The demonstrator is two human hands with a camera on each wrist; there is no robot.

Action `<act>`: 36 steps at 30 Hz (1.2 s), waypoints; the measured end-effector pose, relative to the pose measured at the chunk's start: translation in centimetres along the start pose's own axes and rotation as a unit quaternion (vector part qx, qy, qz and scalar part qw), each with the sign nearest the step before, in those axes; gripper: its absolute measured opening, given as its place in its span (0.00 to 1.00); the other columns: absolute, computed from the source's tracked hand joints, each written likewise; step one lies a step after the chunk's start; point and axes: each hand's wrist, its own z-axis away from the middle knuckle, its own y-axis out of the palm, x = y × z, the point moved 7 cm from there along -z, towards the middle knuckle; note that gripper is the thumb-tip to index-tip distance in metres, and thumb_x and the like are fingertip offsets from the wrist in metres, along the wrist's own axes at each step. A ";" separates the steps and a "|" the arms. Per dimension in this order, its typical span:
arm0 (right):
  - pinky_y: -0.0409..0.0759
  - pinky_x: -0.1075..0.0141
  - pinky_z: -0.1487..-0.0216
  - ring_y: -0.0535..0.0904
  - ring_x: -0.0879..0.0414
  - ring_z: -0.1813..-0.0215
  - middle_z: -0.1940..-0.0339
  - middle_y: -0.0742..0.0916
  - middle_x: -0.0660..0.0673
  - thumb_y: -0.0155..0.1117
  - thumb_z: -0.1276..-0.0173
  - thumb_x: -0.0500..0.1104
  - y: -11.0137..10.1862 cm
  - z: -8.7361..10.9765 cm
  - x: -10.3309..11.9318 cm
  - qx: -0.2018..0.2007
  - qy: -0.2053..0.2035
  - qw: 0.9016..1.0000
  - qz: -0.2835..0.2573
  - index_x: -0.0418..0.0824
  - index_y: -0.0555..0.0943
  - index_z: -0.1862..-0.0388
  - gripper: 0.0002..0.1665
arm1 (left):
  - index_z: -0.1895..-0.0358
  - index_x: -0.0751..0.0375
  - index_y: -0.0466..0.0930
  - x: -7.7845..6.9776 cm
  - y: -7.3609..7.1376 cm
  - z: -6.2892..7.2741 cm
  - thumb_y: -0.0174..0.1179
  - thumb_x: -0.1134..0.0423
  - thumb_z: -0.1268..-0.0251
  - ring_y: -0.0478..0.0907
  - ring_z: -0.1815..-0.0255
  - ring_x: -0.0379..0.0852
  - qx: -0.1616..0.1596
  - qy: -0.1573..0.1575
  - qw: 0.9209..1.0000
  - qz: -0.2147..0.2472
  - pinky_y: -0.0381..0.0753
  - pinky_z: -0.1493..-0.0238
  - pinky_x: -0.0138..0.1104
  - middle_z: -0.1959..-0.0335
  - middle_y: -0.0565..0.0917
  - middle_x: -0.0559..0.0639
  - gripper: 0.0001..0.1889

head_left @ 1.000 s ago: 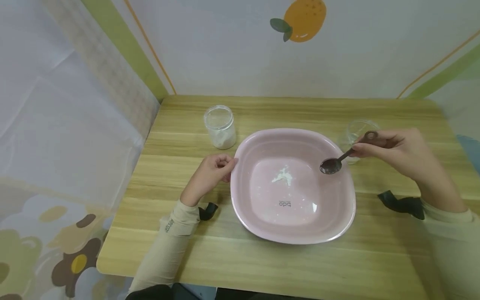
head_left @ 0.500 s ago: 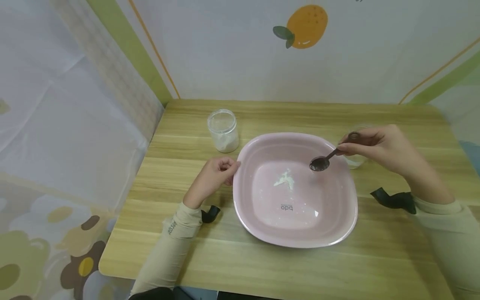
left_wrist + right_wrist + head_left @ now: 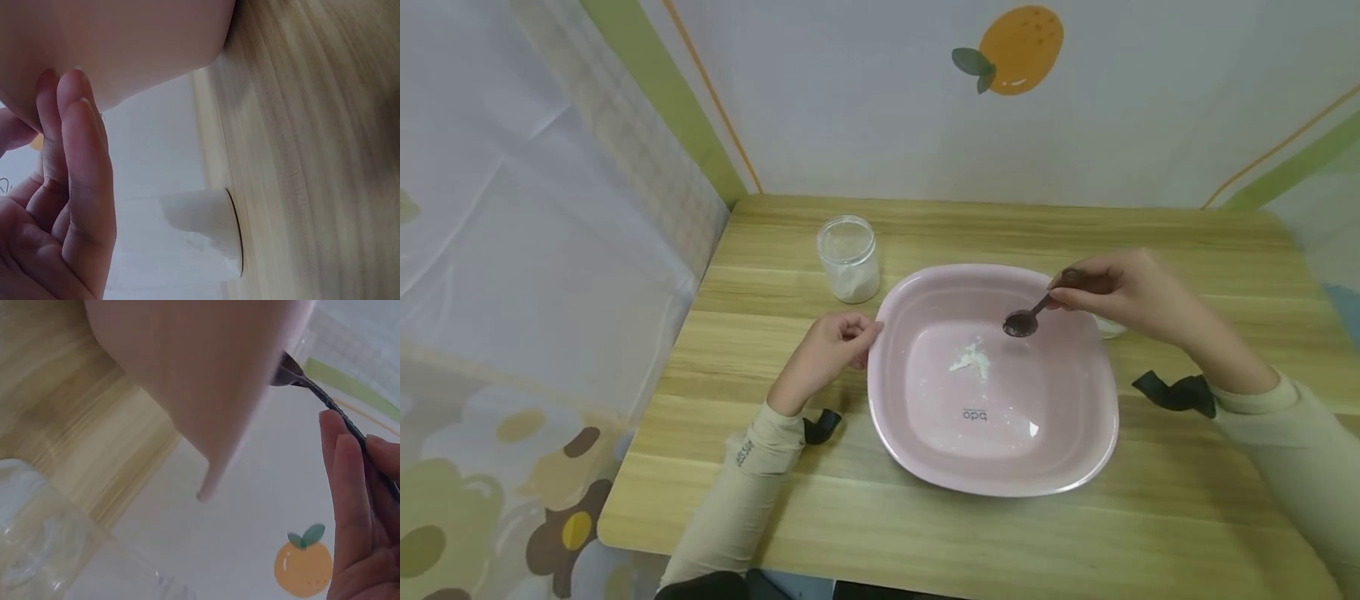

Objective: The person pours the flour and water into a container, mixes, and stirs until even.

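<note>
A pink plastic basin [image 3: 917,462] sits on the wooden table, with a small heap of white powder [image 3: 973,360] on its floor. At its left rim, my left hand [image 3: 826,348] pinches the edge, thumb over the top and fingers [image 3: 87,144] against the outer wall. My right hand [image 3: 1138,292] grips a dark spoon [image 3: 1021,323] by its handle, with the bowl held over the basin's right half. The right wrist view shows the spoon's bowl [image 3: 287,372] partly behind the basin wall. What the dark bowl contains, I cannot tell.
Behind the basin's left side stands a clear jar [image 3: 850,265] with white powder inside. Another clear jar [image 3: 44,531] stands right of the basin, mostly hidden under my right hand in the head view. Black straps [image 3: 1176,392] hang from both wrists. A patterned curtain [image 3: 880,100] backs the table.
My right hand has moved left with the spoon, from near the right-hand jar to farther in over the basin. My left hand stays at the rim; the view has shifted slightly.
</note>
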 end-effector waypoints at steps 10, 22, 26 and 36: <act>0.76 0.78 0.67 0.82 0.72 0.66 0.64 0.93 0.56 0.74 0.30 0.42 3.0 -1.4 1.5 0.082 -0.060 0.994 0.029 0.54 0.92 0.59 0.06 | 0.59 0.62 0.86 -0.5 0.0 -0.3 0.58 0.52 0.20 0.85 0.66 0.63 0.007 0.014 1.000 0.001 0.87 0.61 0.43 0.70 0.87 0.52 0.16; 0.81 0.73 0.67 0.85 0.70 0.64 0.63 0.93 0.58 0.73 0.31 0.40 5.6 -2.2 2.4 0.133 -0.087 0.987 0.024 0.51 0.92 0.59 0.06 | 0.59 0.63 0.86 -0.4 -0.1 -0.5 0.59 0.53 0.21 0.86 0.67 0.59 0.004 0.012 1.000 0.011 0.89 0.57 0.52 0.69 0.88 0.53 0.16; 0.82 0.73 0.66 0.87 0.68 0.63 0.64 0.93 0.57 0.73 0.31 0.38 5.8 -2.3 2.3 0.133 -0.084 0.987 0.032 0.48 0.92 0.60 0.06 | 0.59 0.62 0.86 -0.1 -0.1 -0.5 0.59 0.53 0.21 0.86 0.67 0.59 0.003 0.010 1.000 0.010 0.89 0.56 0.53 0.69 0.88 0.53 0.16; 0.75 0.73 0.70 0.78 0.67 0.69 0.67 0.91 0.62 0.75 0.31 0.45 6.6 -1.6 2.9 0.179 -0.058 0.982 -0.006 0.55 0.91 0.62 0.03 | 0.60 0.62 0.86 0.2 0.0 -0.3 0.59 0.52 0.21 0.86 0.65 0.63 0.002 0.001 1.000 0.004 0.89 0.57 0.50 0.69 0.88 0.53 0.16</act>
